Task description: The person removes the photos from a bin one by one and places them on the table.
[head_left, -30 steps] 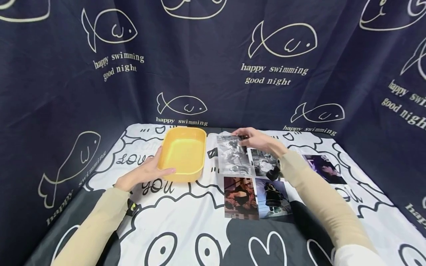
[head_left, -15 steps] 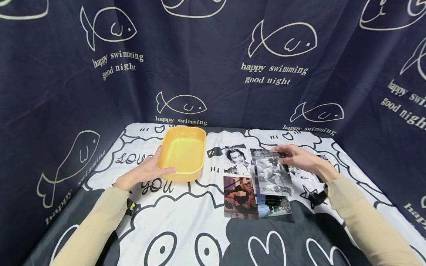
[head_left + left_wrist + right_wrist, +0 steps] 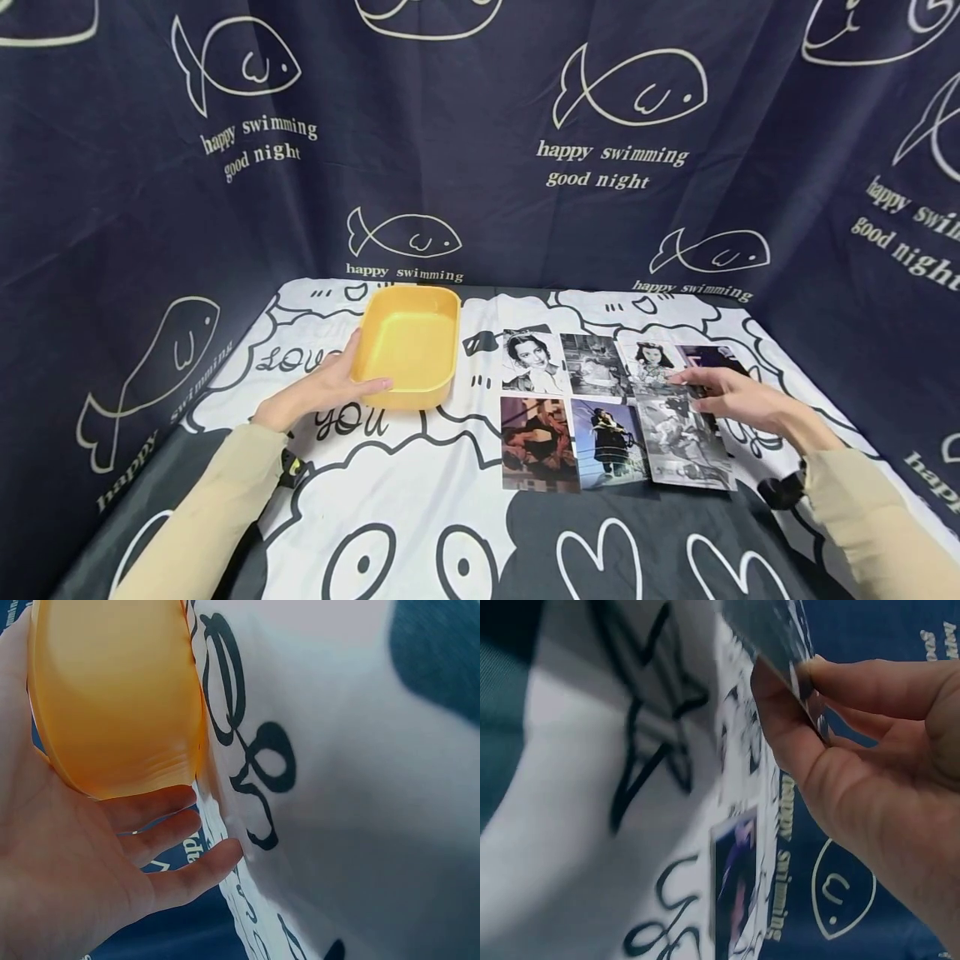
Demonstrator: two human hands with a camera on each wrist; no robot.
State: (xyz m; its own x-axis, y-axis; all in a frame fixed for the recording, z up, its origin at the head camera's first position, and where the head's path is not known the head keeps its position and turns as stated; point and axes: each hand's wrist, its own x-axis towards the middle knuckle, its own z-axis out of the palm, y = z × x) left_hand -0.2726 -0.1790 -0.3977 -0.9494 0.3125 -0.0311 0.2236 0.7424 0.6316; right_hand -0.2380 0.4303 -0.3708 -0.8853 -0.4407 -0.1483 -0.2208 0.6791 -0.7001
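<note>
My right hand (image 3: 746,398) pinches the edge of a black-and-white photo print (image 3: 686,442) between thumb and fingers. The print overlaps the lower part of another black-and-white photo of a person (image 3: 648,360). In the right wrist view, the held print (image 3: 776,649) is seen at a slant, its lower edge between the fingertips. My left hand (image 3: 322,387) holds the near-left corner of a yellow plastic tub (image 3: 401,398), thumb at the front rim. In the left wrist view, the tub (image 3: 120,690) sits against the palm, with some fingers behind it.
To the left of the held print lie a black-and-white portrait (image 3: 534,362), a greyish photo (image 3: 595,365), a reddish photo (image 3: 538,446) and a blue-toned photo (image 3: 609,442). A purple photo (image 3: 712,357) is partly behind my right hand. A printed curtain (image 3: 480,150) stands behind the patterned cloth (image 3: 405,508).
My right hand has carried the held print from the upper left of the photo group to its right side, uncovering the photos beneath. The left hand stays on the tub.
</note>
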